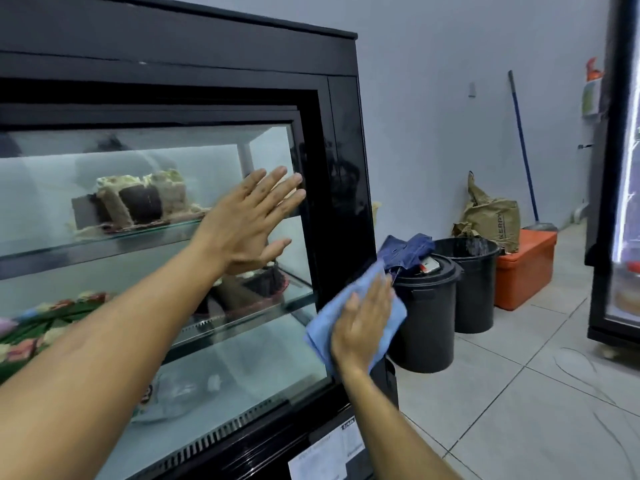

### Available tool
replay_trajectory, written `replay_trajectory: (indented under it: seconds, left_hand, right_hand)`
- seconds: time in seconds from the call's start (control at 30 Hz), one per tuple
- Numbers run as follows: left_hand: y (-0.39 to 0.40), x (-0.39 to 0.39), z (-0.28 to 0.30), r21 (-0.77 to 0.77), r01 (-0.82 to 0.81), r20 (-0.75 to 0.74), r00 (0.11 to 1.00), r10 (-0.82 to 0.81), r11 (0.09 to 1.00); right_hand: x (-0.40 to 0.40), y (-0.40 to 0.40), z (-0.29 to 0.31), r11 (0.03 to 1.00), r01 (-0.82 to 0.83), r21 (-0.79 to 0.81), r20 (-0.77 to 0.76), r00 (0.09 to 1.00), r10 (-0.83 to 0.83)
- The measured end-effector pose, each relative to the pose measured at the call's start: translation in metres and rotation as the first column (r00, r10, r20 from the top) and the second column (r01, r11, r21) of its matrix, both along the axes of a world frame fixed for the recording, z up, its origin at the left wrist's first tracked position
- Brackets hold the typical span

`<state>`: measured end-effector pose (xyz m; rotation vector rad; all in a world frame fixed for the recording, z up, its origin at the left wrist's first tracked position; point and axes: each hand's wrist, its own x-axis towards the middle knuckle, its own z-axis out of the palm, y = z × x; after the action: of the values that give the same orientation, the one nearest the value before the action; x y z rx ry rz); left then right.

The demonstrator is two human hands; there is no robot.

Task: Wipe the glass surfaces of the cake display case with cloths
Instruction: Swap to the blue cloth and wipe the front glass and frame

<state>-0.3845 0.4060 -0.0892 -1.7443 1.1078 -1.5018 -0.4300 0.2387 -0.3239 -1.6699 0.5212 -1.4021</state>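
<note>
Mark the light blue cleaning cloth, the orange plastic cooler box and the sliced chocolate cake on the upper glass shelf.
light blue cleaning cloth [337, 315]: head view, upper fold.
orange plastic cooler box [519, 271]: head view, front wall.
sliced chocolate cake [142, 202]: head view, dark cut face.

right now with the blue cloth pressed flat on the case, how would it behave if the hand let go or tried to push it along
The blue cloth looks thin and floppy: its edges drape around the right hand, so it would probably drop if released. Pressed by flat fingers against the case's glossy black frame, it would likely slide easily. It may bunch up at its loose lower corner.
</note>
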Motion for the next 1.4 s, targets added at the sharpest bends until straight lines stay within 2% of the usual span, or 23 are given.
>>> replay_trajectory:
  seconds: [0.07,0.13,0.23,0.27,0.3,0.37,0.43,0.5,0.6,0.7,0.73,0.8,0.83,0.87,0.9,0.93,1.0,1.07,1.13,1.2,1.27,1.33,1.4]
  left_hand:
    - [-0.001,0.002,-0.001,-0.025,0.008,0.036,0.999,-0.007,1.0]
    - [-0.003,0.002,-0.001,-0.034,0.022,0.051,0.999,-0.02,0.999]
    - [-0.002,0.001,-0.004,-0.03,0.017,0.041,0.999,-0.015,0.999]
    - [-0.002,0.001,-0.003,-0.032,0.016,0.038,0.999,-0.014,0.999]
    - [-0.002,0.001,-0.002,-0.029,0.014,0.031,0.999,-0.013,0.999]
    - [-0.003,0.001,-0.002,-0.026,0.016,0.023,1.0,-0.015,1.0]
    - [-0.002,0.0,-0.002,-0.034,0.02,0.014,1.0,-0.019,0.999]
    - [-0.002,-0.001,-0.002,-0.036,0.015,0.009,1.0,-0.015,0.999]
    - [-0.002,-0.002,-0.003,-0.035,0.015,-0.004,1.0,-0.015,0.999]
    - [-0.001,-0.002,-0.001,-0.046,0.045,-0.02,0.999,-0.046,0.998]
    - [-0.001,-0.002,-0.001,-0.049,0.046,-0.026,0.999,-0.047,0.998]
    - [-0.001,-0.004,-0.002,-0.052,0.039,-0.024,0.999,-0.041,0.998]
    - [-0.002,-0.005,-0.001,-0.051,0.037,-0.025,0.999,-0.038,0.998]
    - [-0.002,-0.006,-0.001,-0.048,0.035,-0.023,0.999,-0.036,0.998]
    - [-0.001,-0.006,-0.001,-0.049,0.035,-0.018,0.999,-0.035,0.998]
    - [-0.001,-0.006,-0.002,-0.054,0.034,-0.014,0.999,-0.035,0.998]
    - [0.001,-0.005,-0.002,-0.067,0.033,-0.014,0.999,-0.034,0.997]
    - [0.0,-0.003,-0.004,-0.069,0.037,-0.011,0.999,-0.038,0.997]
    - [-0.001,-0.001,-0.004,-0.067,0.034,0.003,0.999,-0.034,0.997]
    - [-0.001,0.0,-0.004,-0.066,0.031,0.014,0.999,-0.03,0.997]
    - [-0.001,-0.001,-0.004,-0.073,0.043,0.014,0.999,-0.042,0.996]
    - [-0.001,-0.001,-0.004,-0.08,0.057,0.0,0.998,-0.057,0.995]
    - [0.0,-0.001,-0.003,-0.082,0.058,-0.002,0.998,-0.059,0.995]
  right_hand:
    - [-0.001,0.014,-0.057,0.967,0.011,0.253,-0.066,0.998,0.006]
    - [0.004,0.022,-0.072,0.868,0.128,0.48,-0.084,0.991,-0.1]
    - [0.006,0.021,-0.005,0.59,0.113,0.799,-0.079,0.993,-0.083]
    - [0.007,0.02,0.028,0.58,0.1,0.808,-0.074,0.995,-0.068]
    - [0.009,0.023,0.053,0.646,0.1,0.757,-0.072,0.995,-0.07]
    - [0.015,0.03,0.082,0.87,0.128,0.477,-0.013,0.99,-0.139]
    - [0.017,0.03,0.078,0.959,0.161,0.235,0.08,0.98,-0.184]
    - [0.014,0.026,0.041,0.976,0.111,0.19,0.105,0.986,-0.132]
    - [0.002,0.027,-0.052,0.91,0.04,0.414,0.023,0.998,-0.054]
    - [-0.004,0.034,-0.104,0.874,0.041,0.484,-0.054,0.998,-0.017]
    - [-0.003,0.032,-0.095,0.792,0.069,0.607,-0.063,0.997,-0.039]
    - [0.004,0.025,-0.046,0.522,0.088,0.849,-0.045,0.995,-0.093]
    - [0.006,0.02,-0.019,0.464,0.086,0.882,-0.054,0.995,-0.081]
    - [0.009,0.017,0.008,0.482,0.104,0.87,-0.083,0.994,-0.064]
    - [0.007,0.02,0.033,0.556,0.102,0.825,-0.084,0.995,-0.057]
    - [0.007,0.025,0.055,0.679,0.109,0.726,-0.088,0.994,-0.064]
    - [0.008,0.03,0.071,0.901,0.12,0.417,-0.058,0.993,-0.105]
    - [0.008,0.02,0.055,0.991,0.09,0.099,0.001,0.996,-0.09]
    - [0.005,0.009,-0.003,0.998,-0.029,-0.059,-0.019,0.999,0.028]
    - [-0.01,0.009,-0.069,0.992,-0.094,0.081,-0.061,0.993,0.099]
    - [-0.021,0.022,-0.105,0.925,-0.095,0.367,-0.049,0.991,0.121]
    - [-0.023,0.035,-0.106,0.828,-0.085,0.554,-0.039,0.991,0.128]
    - [-0.011,0.035,-0.078,0.672,0.007,0.74,-0.062,0.996,0.058]
